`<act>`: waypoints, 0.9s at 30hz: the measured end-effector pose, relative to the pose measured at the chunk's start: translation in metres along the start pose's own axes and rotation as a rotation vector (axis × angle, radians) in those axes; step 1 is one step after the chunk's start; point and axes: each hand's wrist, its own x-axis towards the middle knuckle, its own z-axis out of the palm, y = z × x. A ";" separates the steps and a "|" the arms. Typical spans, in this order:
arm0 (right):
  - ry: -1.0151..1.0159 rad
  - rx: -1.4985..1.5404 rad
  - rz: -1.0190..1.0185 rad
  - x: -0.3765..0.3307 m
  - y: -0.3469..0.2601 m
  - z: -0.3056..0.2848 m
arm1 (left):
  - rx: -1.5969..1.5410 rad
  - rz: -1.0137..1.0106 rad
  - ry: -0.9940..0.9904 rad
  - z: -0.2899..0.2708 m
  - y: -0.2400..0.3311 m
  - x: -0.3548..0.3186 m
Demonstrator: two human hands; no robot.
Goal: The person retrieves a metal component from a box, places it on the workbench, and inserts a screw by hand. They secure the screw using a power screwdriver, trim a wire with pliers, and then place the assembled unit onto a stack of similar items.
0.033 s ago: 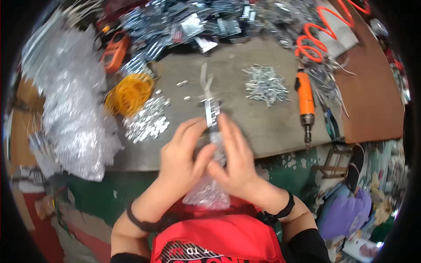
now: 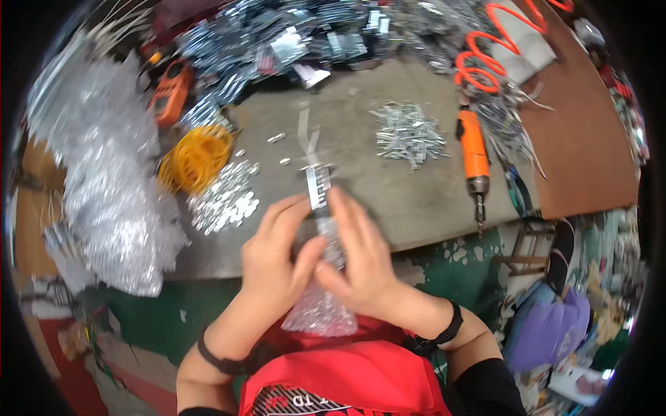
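My left hand (image 2: 276,249) and my right hand (image 2: 361,256) are curled around a narrow part wrapped in bubble wrap (image 2: 321,315), just over the table's front edge. The bubble wrap hangs below my palms toward the red apron. From between my fingertips a black-and-white striped end (image 2: 318,186) of the part sticks out over the table, with thin pale strips (image 2: 306,133) reaching beyond it. Both thumbs press on the wrap from above. The rest of the part is hidden by the wrap and my hands.
Bubble wrap sheets (image 2: 114,180) are heaped at left. Yellow rubber bands (image 2: 201,159) lie beside small silvery pieces (image 2: 225,201). Screws (image 2: 411,135) form a pile at right, near an orange power screwdriver (image 2: 474,149) on a coiled hose (image 2: 479,66). Dark metallic parts (image 2: 277,41) crowd the back; an orange meter (image 2: 171,93) lies at left.
The whole scene shifts slightly left in the picture. My hands keep the same grip on the wrapped part, with no clear movement against the table.
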 end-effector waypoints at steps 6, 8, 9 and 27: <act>-0.059 0.057 -0.023 -0.003 -0.004 -0.004 | 0.177 -0.047 -0.002 -0.006 -0.007 -0.017; -0.121 0.168 0.000 -0.007 0.001 -0.004 | 0.215 -0.008 0.019 0.000 -0.002 -0.020; -0.139 0.252 0.015 -0.009 0.003 -0.009 | 0.186 -0.025 0.007 -0.002 0.008 -0.020; 0.028 -0.693 0.753 0.025 0.077 -0.161 | 0.300 0.014 -0.029 -0.008 0.012 -0.023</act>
